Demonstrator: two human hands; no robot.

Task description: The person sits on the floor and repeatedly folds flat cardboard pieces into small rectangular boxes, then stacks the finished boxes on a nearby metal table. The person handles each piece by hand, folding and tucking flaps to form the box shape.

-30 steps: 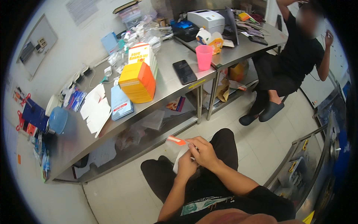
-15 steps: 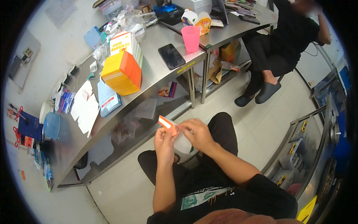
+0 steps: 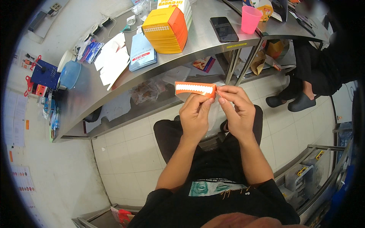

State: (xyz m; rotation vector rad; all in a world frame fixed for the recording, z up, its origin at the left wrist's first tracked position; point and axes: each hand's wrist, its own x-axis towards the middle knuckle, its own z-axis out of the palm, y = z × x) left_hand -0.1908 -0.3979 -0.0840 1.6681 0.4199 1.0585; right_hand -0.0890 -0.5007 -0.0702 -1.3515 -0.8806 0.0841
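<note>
My left hand (image 3: 195, 116) pinches a flat orange paper piece (image 3: 194, 89) with a white scalloped band, held up in front of me above my lap. At its right end the fingers of my right hand (image 3: 239, 110) are pinched together at the edge. A thin, translucent whitish sheet or bag (image 3: 215, 114) hangs between both hands, partly covered by them. Beyond, on the metal table (image 3: 203, 38), stands a tight stack of yellow and orange folded cartons (image 3: 163, 32). Beside it lies a light blue box (image 3: 143, 52).
White paper cut-outs (image 3: 111, 62), a black phone (image 3: 224, 29) and a pink cup (image 3: 251, 19) lie or stand on the table. A seated person in dark clothes (image 3: 315, 70) is at the far right. Clear bins (image 3: 298, 178) sit on a rack at the lower right.
My view has swung left and down, so the table appears higher and further right. The orange piece has turned from slanted to nearly level, its white band facing me. Both hands still hold it.
</note>
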